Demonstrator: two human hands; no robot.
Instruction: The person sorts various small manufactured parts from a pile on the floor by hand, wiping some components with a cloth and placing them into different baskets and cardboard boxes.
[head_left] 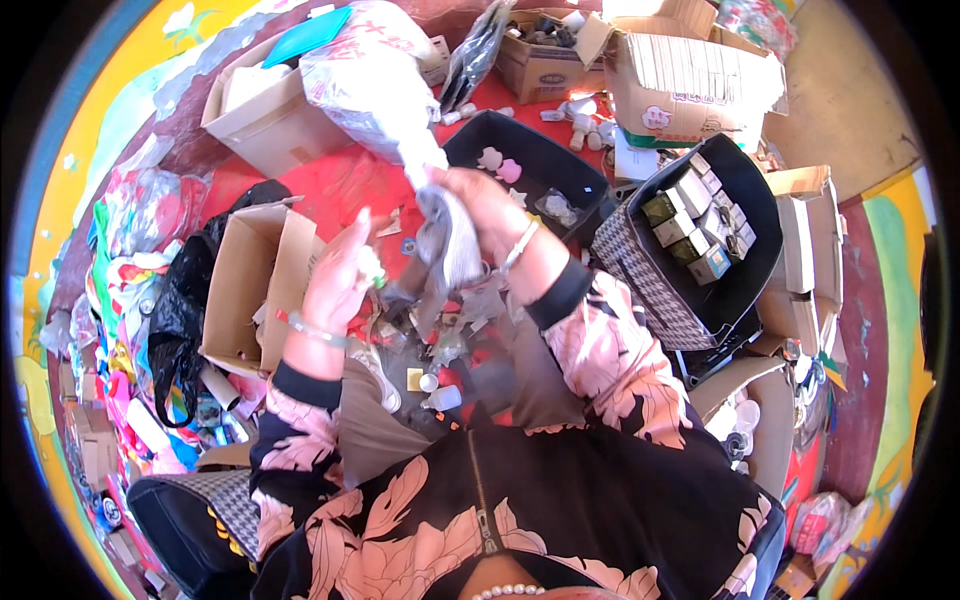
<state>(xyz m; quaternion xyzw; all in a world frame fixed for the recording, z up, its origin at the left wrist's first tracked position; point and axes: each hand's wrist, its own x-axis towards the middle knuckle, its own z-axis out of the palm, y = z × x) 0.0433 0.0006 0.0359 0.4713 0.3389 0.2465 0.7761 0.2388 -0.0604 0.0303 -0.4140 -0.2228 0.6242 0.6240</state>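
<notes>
My right hand (487, 215) is closed on a grey cloth-like piece (445, 240), which hangs down from the fingers over the middle of the floor and is blurred. My left hand (338, 275) is raised to the left of it, apart from the cloth, one finger stretched forward. Against its inner side, the curled fingers hold a small white and green thing (373, 265), too small to name. Just beyond my right hand stands a white plastic bag (365, 75), its lower end reaching close to the fingers.
A black bin (540, 150) with small pink pieces lies ahead. On the right, a houndstooth-sided bin (650, 260) holds several small boxes. An open carton (235, 290) stands left, beside a black plastic bag (180, 330). Between my legs lie a small white bottle (443, 398) and scattered scraps.
</notes>
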